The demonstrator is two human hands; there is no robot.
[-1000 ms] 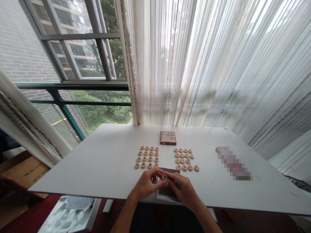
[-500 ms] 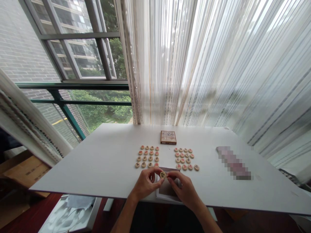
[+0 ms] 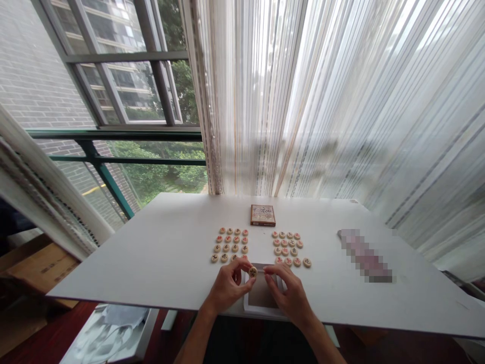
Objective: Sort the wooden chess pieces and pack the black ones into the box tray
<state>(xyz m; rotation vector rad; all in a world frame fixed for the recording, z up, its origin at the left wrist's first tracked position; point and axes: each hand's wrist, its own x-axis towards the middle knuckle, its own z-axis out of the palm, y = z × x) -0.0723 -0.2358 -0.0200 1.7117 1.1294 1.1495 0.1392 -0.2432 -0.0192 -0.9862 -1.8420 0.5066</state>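
Forearms (image 3: pixel 199 323) reach in over the near edge of a white table (image 3: pixel 162 263). Just beyond that edge lies a shallow open box (image 3: pixel 261 309) with pale walls and a brownish floor. Above its left side, the left hand (image 3: pixel 227 287) pinches one round game piece (image 3: pixel 253 272) between thumb and fingertips, its dark-marked face showing. Right hand (image 3: pixel 291 290) hovers over the box's right side, fingers curled, thumb and forefinger drawn close together just beside the piece but apart from it; whether they grip anything, I cannot tell. Farther on lie two groups of similar pieces: the left group (image 3: pixel 226 247) in four rows, its nearest row partly hidden by the left hand, and the right group (image 3: pixel 285 242), also in rows. To the right is a pixelated object (image 3: pixel 367 258). Beyond both groups sits a brown-edged printed box (image 3: pixel 262 215), and farthest, striped sheer curtains (image 3: pixel 322 101) hang beside a window (image 3: pixel 125 76).
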